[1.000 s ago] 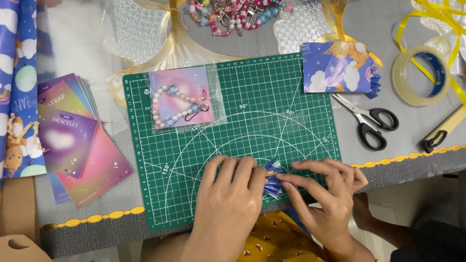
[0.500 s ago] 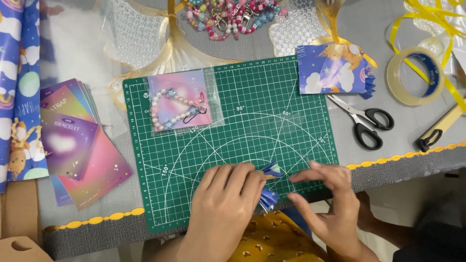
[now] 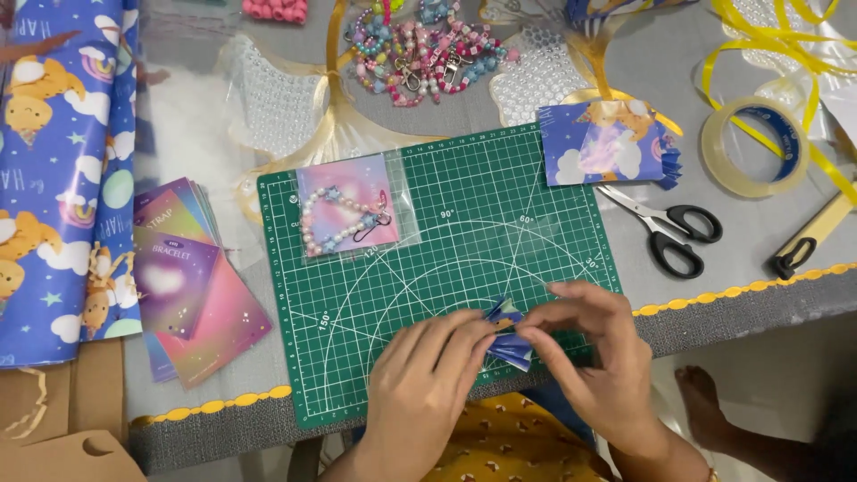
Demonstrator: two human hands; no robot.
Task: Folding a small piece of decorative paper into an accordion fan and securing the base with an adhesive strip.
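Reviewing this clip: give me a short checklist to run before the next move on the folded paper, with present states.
1. Small pleated blue patterned paper piece pinched by both hands: ok.
2. Left hand grip on its left side: ok.
3. Right hand fingertips on its right side: ok.
4. Paper sits over the green gridded cutting mat: ok.
5. Black-handled scissors lying apart from the hands: ok.
6. Pleats even: cannot tell.
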